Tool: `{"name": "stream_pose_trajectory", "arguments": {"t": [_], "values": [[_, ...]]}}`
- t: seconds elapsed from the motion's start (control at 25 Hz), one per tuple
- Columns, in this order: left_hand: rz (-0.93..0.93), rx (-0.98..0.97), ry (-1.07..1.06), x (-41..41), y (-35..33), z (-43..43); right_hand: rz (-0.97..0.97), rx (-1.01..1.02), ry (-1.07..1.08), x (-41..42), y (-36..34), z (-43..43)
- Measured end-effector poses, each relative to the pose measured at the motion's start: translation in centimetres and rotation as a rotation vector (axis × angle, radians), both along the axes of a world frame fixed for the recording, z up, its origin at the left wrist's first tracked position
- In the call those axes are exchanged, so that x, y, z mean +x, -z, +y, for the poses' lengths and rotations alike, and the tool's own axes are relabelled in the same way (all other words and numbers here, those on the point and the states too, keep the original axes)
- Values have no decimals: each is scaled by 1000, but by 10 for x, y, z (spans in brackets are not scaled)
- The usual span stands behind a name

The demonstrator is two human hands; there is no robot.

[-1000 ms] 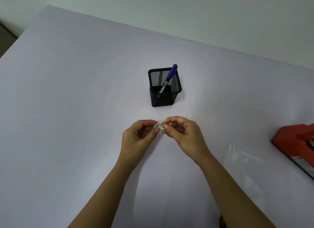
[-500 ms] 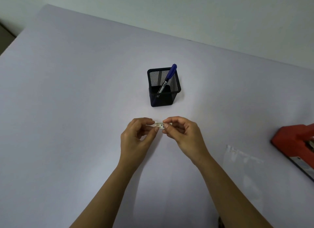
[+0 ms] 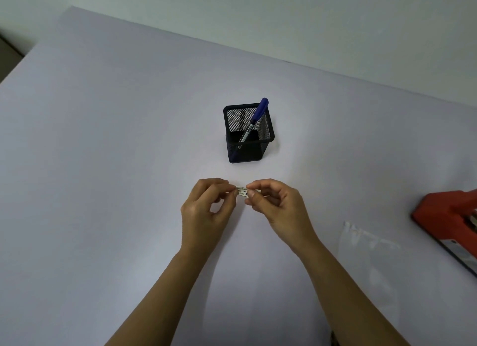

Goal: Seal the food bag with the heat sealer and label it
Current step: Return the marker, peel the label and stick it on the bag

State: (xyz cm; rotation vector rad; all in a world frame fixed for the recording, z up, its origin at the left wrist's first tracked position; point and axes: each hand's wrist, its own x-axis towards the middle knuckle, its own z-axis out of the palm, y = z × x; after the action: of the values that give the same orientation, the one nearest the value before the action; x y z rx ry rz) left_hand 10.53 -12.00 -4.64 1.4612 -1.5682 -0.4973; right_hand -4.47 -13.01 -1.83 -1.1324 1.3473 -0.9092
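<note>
1. Both hands are raised over the middle of the tabletop (image 3: 103,165), fingertips pinched together on one small white label (image 3: 241,191). The left hand (image 3: 206,214) nips its left end between thumb and forefinger; the right hand (image 3: 277,206) nips the right end the same way. The other fingers are curled in, and neither hand holds anything else.
2. The label carries dark print, too small to read. It is level between the two pinches and clear of the tabletop.
3. The food bag (image 3: 369,258), clear plastic and lying flat, is near the right forearm and well apart from the label. Whether its mouth is sealed I cannot tell.
4. The red heat sealer (image 3: 449,216) sits at the right edge, just beyond the bag and only partly in view.
5. A black mesh pen holder (image 3: 249,134) stands beyond the hands, with a blue pen (image 3: 254,118) leaning in it, cap end up.
6. Judgement: the labelling step is in hand. The grip suggests the label is being peeled from its backing or readied for sticking; I cannot tell which.
7. The next move likely calls for carrying the label right to the bag, then pressing it flat on the plastic without creasing it or letting it fold on itself.
</note>
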Motion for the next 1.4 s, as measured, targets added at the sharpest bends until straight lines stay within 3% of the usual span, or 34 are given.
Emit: {"name": "stream_pose_trajectory", "arguments": {"t": [0.4,0.56,0.92,1.4], "values": [[-173,-152,-1,-6,7,0,-21,-1,91,2,2,0],[-236,-208,100,-5,9,0,-59,25,120,-2,3,-3],[-137,-135,44,-6,4,-6,-196,83,-42,-7,-3,-4],[-179,-271,97,-10,9,-5,-87,-17,-94,-14,10,-10]]}}
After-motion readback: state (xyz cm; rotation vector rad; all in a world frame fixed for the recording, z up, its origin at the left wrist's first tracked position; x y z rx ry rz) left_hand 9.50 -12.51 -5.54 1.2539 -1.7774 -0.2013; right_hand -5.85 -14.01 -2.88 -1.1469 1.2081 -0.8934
